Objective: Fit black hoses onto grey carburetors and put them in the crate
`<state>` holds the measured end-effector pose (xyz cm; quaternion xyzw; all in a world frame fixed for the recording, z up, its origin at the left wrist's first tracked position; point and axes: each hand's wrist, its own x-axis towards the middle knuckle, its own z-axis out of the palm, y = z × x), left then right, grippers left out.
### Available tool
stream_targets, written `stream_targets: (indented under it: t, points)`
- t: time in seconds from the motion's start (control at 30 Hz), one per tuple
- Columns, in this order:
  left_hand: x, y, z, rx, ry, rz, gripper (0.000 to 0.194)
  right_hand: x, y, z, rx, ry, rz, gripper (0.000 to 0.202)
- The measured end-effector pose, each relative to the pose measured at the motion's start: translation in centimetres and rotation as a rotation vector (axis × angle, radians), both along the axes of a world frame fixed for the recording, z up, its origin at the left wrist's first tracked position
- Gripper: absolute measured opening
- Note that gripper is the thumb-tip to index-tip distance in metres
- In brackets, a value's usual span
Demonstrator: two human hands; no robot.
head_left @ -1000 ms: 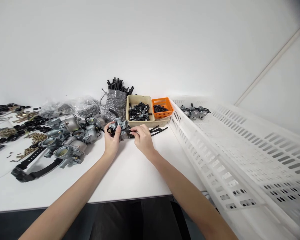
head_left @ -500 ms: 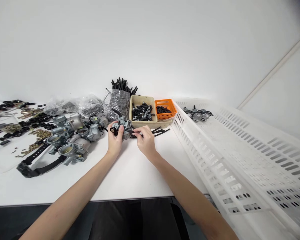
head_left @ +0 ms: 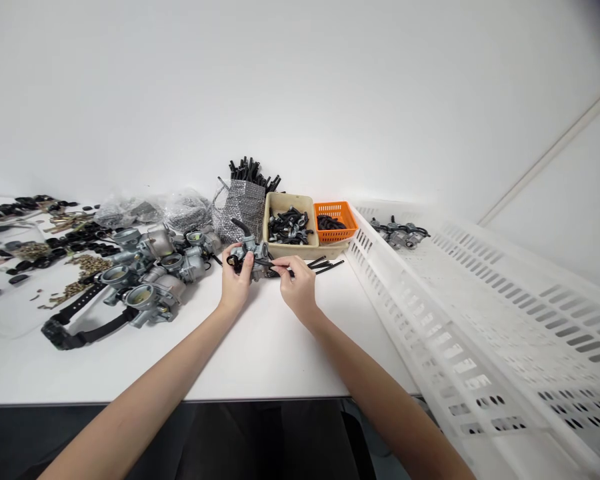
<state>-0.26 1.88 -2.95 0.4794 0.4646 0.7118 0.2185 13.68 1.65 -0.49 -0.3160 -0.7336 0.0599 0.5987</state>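
Observation:
My left hand [head_left: 237,280] is closed around a grey metal carburetor [head_left: 253,249], thumb on its near side, holding it above the table. A short black hose [head_left: 241,227] sticks up from its top. My right hand [head_left: 299,285] pinches a thin black rubber hose [head_left: 276,268] at the carburetor's right side; whether the hose end is seated on the carburetor is hidden by the fingers. Just behind my right hand, several loose black hoses [head_left: 330,265] lie on the table. More carburetors [head_left: 153,267] are grouped left of my left hand.
A beige bin [head_left: 267,233] of black hose parts and an orange basket [head_left: 351,220] stand behind my hands. A bubble-wrap bag [head_left: 239,207] holds upright hoses. On the right is a large white crate [head_left: 405,313] with finished-looking carburetors [head_left: 400,235]. A black strap [head_left: 65,333] and brass fittings [head_left: 83,277] lie left.
The view has shifted slightly, so everything sits a little further right. Both hands keep their hold on the carburetor and the thin hose, with little other movement.

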Motion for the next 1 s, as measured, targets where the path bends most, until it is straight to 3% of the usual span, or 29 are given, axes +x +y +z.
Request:
stream_targets:
  t: [0.53, 1.0]
  points:
    - [-0.04, 0.04, -0.04, -0.021, 0.031, -0.002, 0.046, 0.07, 0.32, -0.68, -0.036, -0.008, 0.008, 0.017]
    - [0.01, -0.12, 0.15, -0.025, -0.077, 0.007, 0.044, 0.19, 0.72, -0.34, -0.066, -0.113, 0.045, 0.013]
